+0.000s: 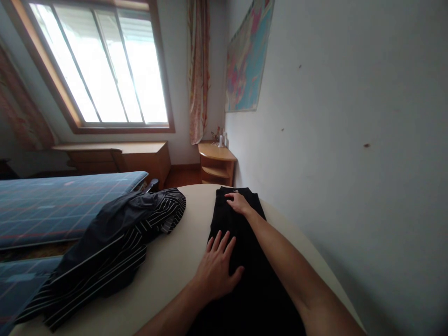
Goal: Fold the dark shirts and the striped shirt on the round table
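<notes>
A black garment (245, 261) lies flat and lengthwise on a round cream table (175, 261), its far end close to the table's far edge. My left hand (219, 268) rests on the garment's left part with its fingers spread and thumb out to the right. Farther off, my right hand (238, 202) touches the garment near its far end, fingers apart and slightly bent, beside a small pale label. To the left, a dark garment with white stripes (122, 242) lies crumpled across the table edge.
A bed with a blue checked cover (63, 205) adjoins the table on the left. The white wall (350, 186) runs close along the right. Beyond stand a corner shelf (217, 153) and a wooden desk (147, 148) under the window.
</notes>
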### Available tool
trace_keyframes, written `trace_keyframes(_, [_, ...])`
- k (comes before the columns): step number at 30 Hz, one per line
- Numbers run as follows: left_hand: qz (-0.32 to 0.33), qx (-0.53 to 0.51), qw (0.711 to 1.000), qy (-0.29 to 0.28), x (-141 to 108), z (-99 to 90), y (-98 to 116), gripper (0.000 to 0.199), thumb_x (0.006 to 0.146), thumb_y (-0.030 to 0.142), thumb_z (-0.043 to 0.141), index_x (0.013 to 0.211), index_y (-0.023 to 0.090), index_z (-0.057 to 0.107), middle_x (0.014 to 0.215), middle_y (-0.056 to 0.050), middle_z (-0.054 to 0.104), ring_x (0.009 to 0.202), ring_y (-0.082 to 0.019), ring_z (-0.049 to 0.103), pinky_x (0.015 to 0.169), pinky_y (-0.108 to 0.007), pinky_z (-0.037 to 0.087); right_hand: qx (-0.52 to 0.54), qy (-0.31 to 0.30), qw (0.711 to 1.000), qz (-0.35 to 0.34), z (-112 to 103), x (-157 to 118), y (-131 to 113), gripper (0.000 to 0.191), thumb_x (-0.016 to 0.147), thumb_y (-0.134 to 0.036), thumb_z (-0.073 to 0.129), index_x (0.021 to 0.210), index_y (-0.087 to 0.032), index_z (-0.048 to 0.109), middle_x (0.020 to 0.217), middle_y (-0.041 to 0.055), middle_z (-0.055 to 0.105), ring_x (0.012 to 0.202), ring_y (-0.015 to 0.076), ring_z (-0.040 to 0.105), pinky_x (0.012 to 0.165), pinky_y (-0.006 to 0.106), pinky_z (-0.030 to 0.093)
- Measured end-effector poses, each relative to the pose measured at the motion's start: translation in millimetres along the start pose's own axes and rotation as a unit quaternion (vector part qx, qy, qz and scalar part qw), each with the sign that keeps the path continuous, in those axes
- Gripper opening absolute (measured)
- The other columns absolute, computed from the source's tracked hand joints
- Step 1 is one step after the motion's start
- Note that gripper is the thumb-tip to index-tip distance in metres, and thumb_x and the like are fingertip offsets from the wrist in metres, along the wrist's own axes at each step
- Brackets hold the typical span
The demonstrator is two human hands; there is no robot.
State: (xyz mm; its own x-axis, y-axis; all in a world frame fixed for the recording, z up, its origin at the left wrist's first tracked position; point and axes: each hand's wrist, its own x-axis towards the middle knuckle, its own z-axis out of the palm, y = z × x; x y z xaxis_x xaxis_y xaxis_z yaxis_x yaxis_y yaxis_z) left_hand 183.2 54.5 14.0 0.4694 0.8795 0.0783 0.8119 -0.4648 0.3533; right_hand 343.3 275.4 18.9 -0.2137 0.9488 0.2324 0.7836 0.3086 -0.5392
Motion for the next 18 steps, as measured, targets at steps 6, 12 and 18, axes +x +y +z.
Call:
trace_keyframes(6, [0.002, 0.004, 1.000, 0.005, 0, 1.9, -1, 0.077, 0.089, 0.055, 0.049, 0.155, 0.019, 0.031, 0.164, -0.007, 0.018, 0.151, -0.032, 0.009, 0.123, -0.052, 0.013, -0.063, 0.030, 0.997, 0.033, -9, -44, -6, 0.022, 0.090, -0.025, 0.057, 0.102, -0.017, 0.073, 0.112, 0.0111, 0.069, 0.104, 0.0209, 0.064, 0.096, 0.030, 0.046])
trace_keyframes(12, [0.012, 0.007, 1.000, 0.006, -1, 0.5, -4, 0.074, 0.091, 0.057, 0.047, 0.153, 0.018, 0.034, 0.163, -0.010, 0.023, 0.151, -0.033, 0.011, 0.122, -0.053, 0.013, -0.172, 0.023, 0.985, -0.002, -17, -107, -9, 0.034, 0.095, -0.043, 0.049, 0.096, -0.021, 0.074, 0.109, 0.0130, 0.070, 0.106, 0.0280, 0.062, 0.092, 0.039, 0.047])
trace_keyframes(18, [0.022, 0.019, 0.999, 0.018, 5, 4.8, -9, 0.072, 0.092, 0.056, 0.048, 0.153, 0.020, 0.033, 0.162, -0.011, 0.025, 0.150, -0.034, 0.012, 0.120, -0.055, 0.015, -0.153, 0.003, 0.988, 0.010, 12, -144, -2, 0.060, 0.096, -0.060, 0.039, 0.140, -0.022, 0.055, 0.149, 0.0141, 0.047, 0.140, 0.0355, 0.037, 0.113, 0.055, 0.027])
